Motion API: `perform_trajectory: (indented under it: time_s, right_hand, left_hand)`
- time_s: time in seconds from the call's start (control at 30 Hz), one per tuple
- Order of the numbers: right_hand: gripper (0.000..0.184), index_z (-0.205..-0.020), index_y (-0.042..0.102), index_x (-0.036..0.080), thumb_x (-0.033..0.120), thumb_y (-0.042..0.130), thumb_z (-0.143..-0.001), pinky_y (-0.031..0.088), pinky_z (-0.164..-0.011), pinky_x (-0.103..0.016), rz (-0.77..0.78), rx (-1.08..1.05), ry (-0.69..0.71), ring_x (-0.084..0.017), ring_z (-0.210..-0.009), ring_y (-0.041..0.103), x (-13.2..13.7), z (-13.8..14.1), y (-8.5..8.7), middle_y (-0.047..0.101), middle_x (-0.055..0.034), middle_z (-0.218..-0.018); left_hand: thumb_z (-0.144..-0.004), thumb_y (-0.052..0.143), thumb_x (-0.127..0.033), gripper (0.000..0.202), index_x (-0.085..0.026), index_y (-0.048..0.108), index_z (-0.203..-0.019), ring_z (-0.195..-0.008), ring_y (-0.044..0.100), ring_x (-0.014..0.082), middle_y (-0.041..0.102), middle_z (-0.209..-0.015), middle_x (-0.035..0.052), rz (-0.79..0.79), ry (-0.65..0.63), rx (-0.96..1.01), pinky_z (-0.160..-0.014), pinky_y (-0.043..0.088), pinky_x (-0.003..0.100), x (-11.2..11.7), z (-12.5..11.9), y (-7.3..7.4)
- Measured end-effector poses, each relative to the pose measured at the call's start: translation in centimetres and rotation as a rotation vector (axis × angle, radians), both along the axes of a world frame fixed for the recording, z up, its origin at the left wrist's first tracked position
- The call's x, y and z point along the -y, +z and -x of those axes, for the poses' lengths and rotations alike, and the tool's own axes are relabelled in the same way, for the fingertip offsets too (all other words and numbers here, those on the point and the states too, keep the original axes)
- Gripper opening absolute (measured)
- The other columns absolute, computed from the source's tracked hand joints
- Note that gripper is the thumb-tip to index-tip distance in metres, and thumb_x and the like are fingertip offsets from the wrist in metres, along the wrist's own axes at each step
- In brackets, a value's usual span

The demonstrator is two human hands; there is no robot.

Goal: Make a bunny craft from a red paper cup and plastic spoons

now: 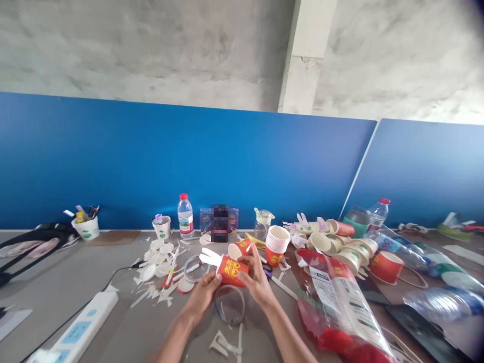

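Observation:
Between my two hands is a red paper cup (233, 272) with yellow characters, tipped on its side above the table. Two long white ear-shaped pieces (210, 256) stick out past its left end. My left hand (206, 292) grips the cup's left lower edge, thumb on top. My right hand (258, 277) holds its right end, with the index finger pointing up. Just behind lies another red paper cup (236, 250), partly hidden. A roll of clear tape (229, 304) rests below the held cup, and a second clear ring (194, 268) lies to its left.
White paper discs and scraps (157, 259) are strewn to the left. A stack of paper cups (278, 242) stands behind my right hand. On the right are a red plastic bag (313, 302), more cups and bottles (442, 302). A power strip (81, 327) lies front left.

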State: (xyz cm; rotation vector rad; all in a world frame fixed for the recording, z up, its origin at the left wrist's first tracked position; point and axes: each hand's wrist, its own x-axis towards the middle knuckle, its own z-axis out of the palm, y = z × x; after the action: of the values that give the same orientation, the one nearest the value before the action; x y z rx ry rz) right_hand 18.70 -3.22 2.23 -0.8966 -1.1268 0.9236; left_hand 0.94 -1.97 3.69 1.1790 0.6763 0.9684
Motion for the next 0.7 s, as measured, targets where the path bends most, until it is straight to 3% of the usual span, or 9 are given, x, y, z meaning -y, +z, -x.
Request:
perform_trajectory:
  time_s: [0.1, 0.2, 0.33, 0.4, 0.5, 0.57, 0.7]
  right_hand:
    - [0.086, -0.15, 0.04, 0.031, 0.036, 0.079, -0.073, 0.053, -0.09, -0.044, -0.061, 0.075, -0.115, -0.027, -0.103, 0.066, -0.3, -0.1, -0.5, 0.065, -0.0073, -0.114]
    - [0.07, -0.141, 0.05, 0.031, 0.038, 0.076, -0.077, 0.049, -0.098, -0.046, -0.132, 0.09, -0.216, -0.026, -0.106, 0.064, -0.2, 0.0, -0.4, 0.062, -0.0071, -0.12]
    - [0.034, -0.104, 0.072, 0.025, 0.044, 0.074, -0.076, 0.052, -0.087, -0.04, -0.114, 0.055, -0.256, -0.025, -0.095, 0.062, -0.2, -0.1, 0.1, 0.063, -0.0055, -0.105]
    - [0.025, -0.086, 0.074, 0.024, 0.045, 0.074, -0.072, 0.05, -0.083, -0.039, -0.09, 0.062, -0.314, -0.025, -0.091, 0.06, -0.3, -0.1, 0.4, 0.061, -0.0044, -0.095]
    - [0.016, -0.072, 0.072, 0.024, 0.04, 0.073, -0.072, 0.046, -0.089, -0.04, -0.109, 0.115, -0.416, -0.027, -0.101, 0.057, -0.1, 0.0, 0.8, 0.06, -0.005, -0.097]
    - [0.014, -0.072, 0.072, 0.024, 0.037, 0.07, -0.075, 0.044, -0.092, -0.04, -0.149, 0.17, -0.402, -0.028, -0.106, 0.057, 0.3, 0.2, 1.3, 0.062, -0.0056, -0.1]
    - [0.017, -0.078, 0.074, 0.024, 0.033, 0.062, -0.085, 0.044, -0.084, -0.038, -0.176, 0.313, -0.237, -0.024, -0.087, 0.06, 1.3, 0.8, 2.3, 0.068, -0.0046, -0.084]
  left_hand:
    - [-0.072, 0.075, -0.065, 0.053, -0.017, 0.077, -0.094, -0.085, 0.074, 0.0284, 0.08, -0.084, 0.0105, -0.007, 0.018, -0.018, -0.082, 0.057, 0.044, -0.3, -0.1, -0.5]
    - [-0.071, 0.076, -0.064, 0.052, -0.018, 0.077, -0.095, -0.087, 0.074, 0.027, 0.081, -0.09, 0.01, -0.009, 0.113, 0.016, -0.086, 0.056, 0.043, -1.0, 0.0, -1.2]
    - [-0.078, 0.071, -0.062, 0.046, -0.019, 0.077, -0.092, -0.083, 0.072, 0.0244, 0.079, -0.086, 0.0068, -0.122, 0.214, -0.039, -0.083, 0.056, 0.039, -2.0, 0.8, -1.9]
    - [-0.082, 0.066, -0.062, 0.045, -0.018, 0.077, -0.088, -0.079, 0.07, 0.0237, 0.078, -0.082, 0.0059, -0.195, 0.258, -0.088, -0.081, 0.056, 0.038, -2.2, 1.2, -1.8]
    - [-0.081, 0.064, -0.066, 0.049, -0.019, 0.077, -0.087, -0.079, 0.069, 0.0237, 0.078, -0.084, 0.0064, -0.26, 0.288, -0.122, -0.082, 0.055, 0.038, -2.2, 1.4, -1.2]
    - [-0.08, 0.064, -0.068, 0.051, -0.019, 0.077, -0.087, -0.082, 0.069, 0.0243, 0.078, -0.085, 0.0076, -0.292, 0.28, -0.142, -0.085, 0.054, 0.039, -2.1, 1.2, -1.0]
    - [-0.081, 0.064, -0.065, 0.048, -0.019, 0.078, -0.085, -0.094, 0.068, 0.0279, 0.078, -0.094, 0.011, -0.397, 0.32, -0.252, -0.092, 0.052, 0.043, -1.9, 0.7, -1.6]
